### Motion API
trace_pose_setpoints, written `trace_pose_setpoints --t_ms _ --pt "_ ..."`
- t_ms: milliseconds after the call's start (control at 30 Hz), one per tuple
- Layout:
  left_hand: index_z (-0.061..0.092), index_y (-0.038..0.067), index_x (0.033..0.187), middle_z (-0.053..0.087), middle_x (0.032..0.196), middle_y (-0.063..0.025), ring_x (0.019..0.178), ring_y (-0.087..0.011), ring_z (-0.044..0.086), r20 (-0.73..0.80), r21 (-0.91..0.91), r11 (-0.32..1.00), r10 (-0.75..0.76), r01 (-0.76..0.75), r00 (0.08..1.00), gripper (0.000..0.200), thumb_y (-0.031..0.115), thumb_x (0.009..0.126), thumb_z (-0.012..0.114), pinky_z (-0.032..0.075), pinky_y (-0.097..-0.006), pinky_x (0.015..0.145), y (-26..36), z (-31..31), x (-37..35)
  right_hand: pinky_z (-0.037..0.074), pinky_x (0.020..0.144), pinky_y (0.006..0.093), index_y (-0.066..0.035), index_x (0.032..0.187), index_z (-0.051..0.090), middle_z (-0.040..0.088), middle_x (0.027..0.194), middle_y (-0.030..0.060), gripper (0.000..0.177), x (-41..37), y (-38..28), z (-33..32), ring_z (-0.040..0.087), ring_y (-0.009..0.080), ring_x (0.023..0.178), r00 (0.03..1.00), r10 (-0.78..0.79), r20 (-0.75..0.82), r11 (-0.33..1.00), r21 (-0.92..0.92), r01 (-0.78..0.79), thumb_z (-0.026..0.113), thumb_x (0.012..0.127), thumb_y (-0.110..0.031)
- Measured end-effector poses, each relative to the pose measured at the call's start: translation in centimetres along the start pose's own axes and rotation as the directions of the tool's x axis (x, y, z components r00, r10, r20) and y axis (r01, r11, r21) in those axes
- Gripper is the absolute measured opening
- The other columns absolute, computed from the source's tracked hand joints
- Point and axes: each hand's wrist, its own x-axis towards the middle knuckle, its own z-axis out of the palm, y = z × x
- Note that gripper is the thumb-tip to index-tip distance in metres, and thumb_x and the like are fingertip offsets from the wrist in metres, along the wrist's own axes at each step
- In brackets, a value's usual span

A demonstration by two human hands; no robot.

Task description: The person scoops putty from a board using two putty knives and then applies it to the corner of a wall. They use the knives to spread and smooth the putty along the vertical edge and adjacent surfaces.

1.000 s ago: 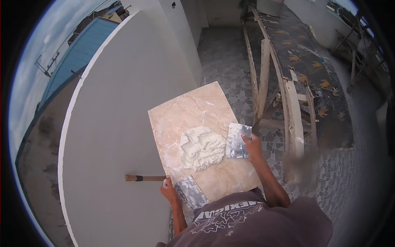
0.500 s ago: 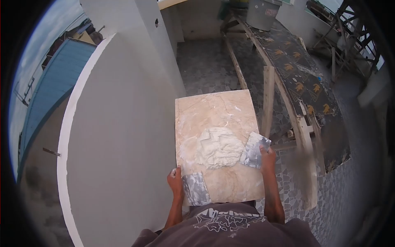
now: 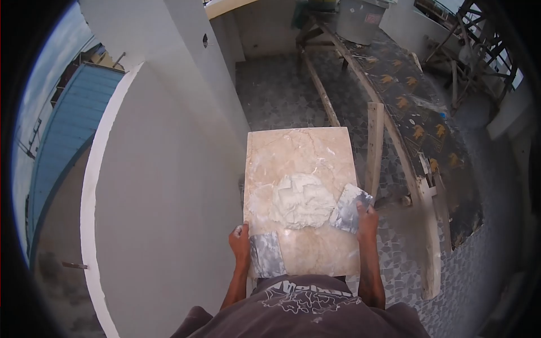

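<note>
A beige marble-look tile is held out flat before my body, its near edge close to my shirt. A mound of white putty sits at its middle, with thin smears around it. My left hand is closed on the tile's left edge near the front corner. Beside it a putty-smeared flat metal scraper lies on the tile. My right hand is closed on a second flat scraper at the right edge, its blade next to the putty. The undersides of both hands' grips are hidden.
To my left runs a grey plastered wall with a white top edge. On the right stands a long wooden platform with a grey bucket on its far end. An upright timber stands close to the tile. Stone-patterned flooring lies beyond.
The view has shifted and turned slightly, and the tile appears straighter. Both hands keep their grips, and the putty and scrapers stay in about the same places on the tile.
</note>
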Motion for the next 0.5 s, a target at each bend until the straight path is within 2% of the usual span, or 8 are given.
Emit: trace_pose_setpoints --t_ms 67,167,300,400,500 --pt "0.042 0.005 0.062 0.037 0.061 0.0057 0.059 -0.0067 0.031 0.005 0.013 1.0 0.014 -0.015 1.0 0.044 0.031 0.092 0.061 0.026 -0.0291 0.051 -0.3 1.3 1.2 0.048 0.074 0.0284 0.004 0.106 0.067 0.066 0.092 0.0023 0.022 1.1 0.0 0.5 0.058 0.0095 0.081 0.999 0.035 0.008 0.995 0.09 -0.035 0.063 0.093 -0.013" --pt "0.039 0.006 0.062 0.035 0.061 0.0058 0.059 -0.0065 0.03 -0.009 0.016 1.0 0.019 -0.019 1.0 0.044 0.03 0.092 0.06 0.025 -0.0297 0.051 -3.1 2.3 0.8 0.045 0.075 0.0293 0.005 0.104 0.066 0.066 0.092 0.0045 0.021 2.1 2.5 -0.3 0.055 0.0119 0.08 1.0 0.014 -0.008 0.999 0.03 -0.014 0.064 0.092 -0.012" --pt "0.04 0.006 0.062 0.035 0.061 0.0061 0.059 -0.0063 0.03 -0.007 -0.008 1.0 -0.015 0.015 1.0 0.044 0.03 0.093 0.06 0.025 -0.0297 0.05 -6.2 4.8 1.8 0.045 0.079 0.0283 0.005 0.108 0.066 0.067 0.095 0.0049 0.022 5.3 6.0 -0.7 0.057 0.0119 0.084 0.997 0.038 0.062 0.999 0.027 -0.04 0.064 0.092 -0.011" --pt "0.043 0.006 0.062 0.037 0.061 0.0062 0.058 -0.0063 0.03 -0.016 -0.051 0.997 -0.051 0.05 0.999 0.042 0.028 0.093 0.06 0.025 -0.0289 0.05 -5.4 7.3 3.6 0.045 0.079 0.028 0.005 0.109 0.066 0.067 0.096 0.0052 0.024 8.8 5.7 1.2 0.056 0.0118 0.085 0.996 0.05 0.08 0.999 -0.022 -0.048 0.064 0.092 -0.011" --pt "0.046 0.006 0.062 0.039 0.06 0.0062 0.057 -0.0063 0.031 -0.016 -0.102 0.991 -0.089 0.087 0.996 0.04 0.027 0.093 0.06 0.026 -0.0282 0.05 -3.8 10.9 9.0 0.045 0.078 0.028 0.005 0.109 0.066 0.067 0.095 0.0051 0.024 13.4 3.6 5.2 0.056 0.0117 0.084 0.998 0.043 0.055 0.993 -0.108 -0.037 0.064 0.092 -0.011"
